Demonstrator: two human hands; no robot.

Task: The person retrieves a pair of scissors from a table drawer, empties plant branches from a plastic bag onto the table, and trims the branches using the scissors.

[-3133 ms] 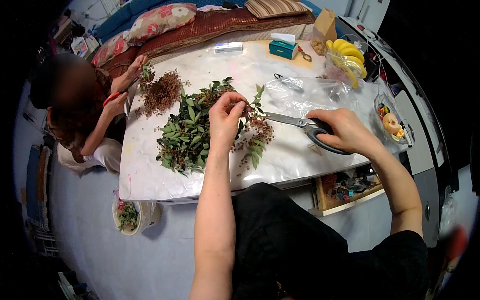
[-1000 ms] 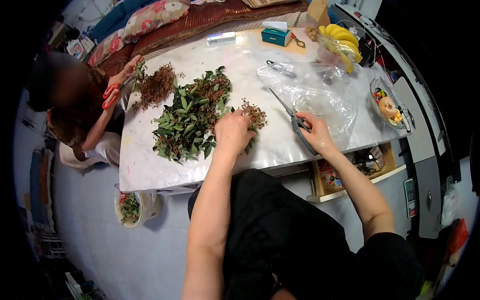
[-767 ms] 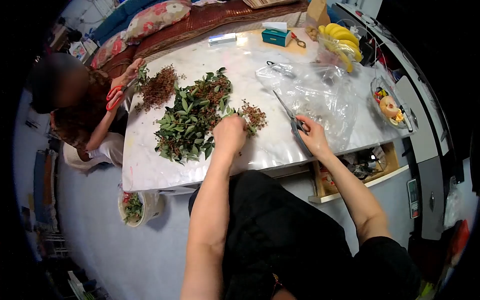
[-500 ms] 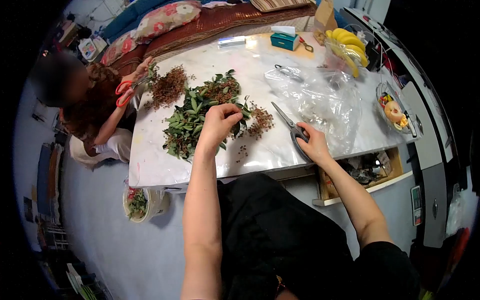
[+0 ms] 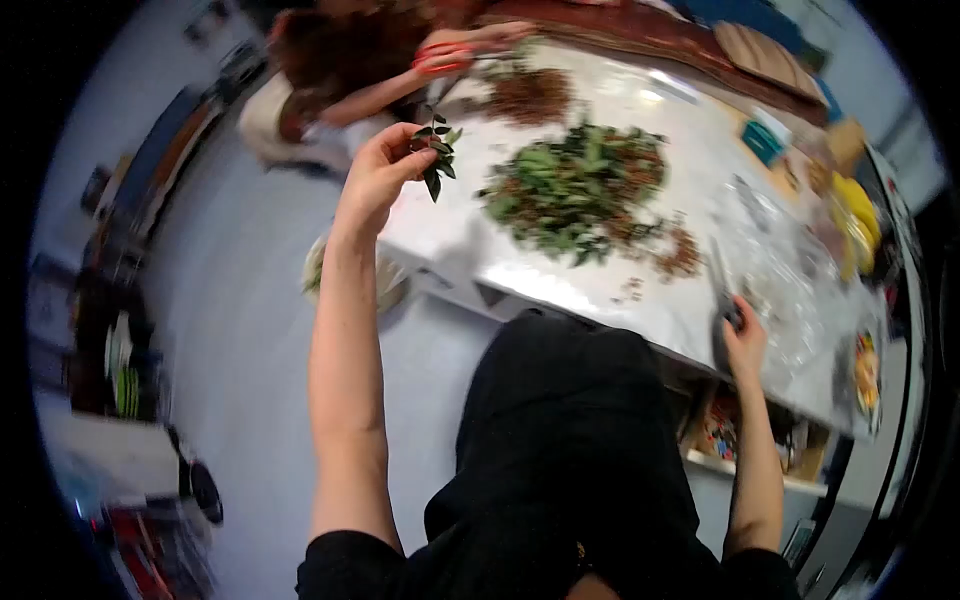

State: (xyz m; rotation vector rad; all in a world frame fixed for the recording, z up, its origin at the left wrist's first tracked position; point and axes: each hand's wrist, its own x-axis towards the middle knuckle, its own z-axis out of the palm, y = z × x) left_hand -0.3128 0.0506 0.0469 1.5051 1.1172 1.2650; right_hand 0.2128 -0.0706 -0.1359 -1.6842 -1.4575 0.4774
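Note:
Pinched between the fingers of my left hand (image 5: 378, 180) is a small leafy sprig (image 5: 440, 160), held over the table's left edge, above a bucket (image 5: 391, 284) that it partly hides. My right hand (image 5: 745, 338) grips dark-handled scissors (image 5: 722, 312) at the table's front right, blades pointing away from me. Whether the blades are apart is blurred. A heap of green leafy stems with brown berries (image 5: 570, 185) lies mid-table, and a small pile of loose berry clusters (image 5: 680, 252) sits at its right.
Across the far left corner a co-worker's hand holds red-handled scissors (image 5: 443, 58) by another berry pile (image 5: 528, 97). Clear plastic bags (image 5: 790, 270), bananas (image 5: 856, 220) and a green tissue box (image 5: 763, 143) are on the right. An open drawer (image 5: 745, 440) juts out below.
My left hand has moved left from the heap to beyond the table edge, carrying the leafy sprig. The view has swung left. My right hand still holds the scissors near the table's front.

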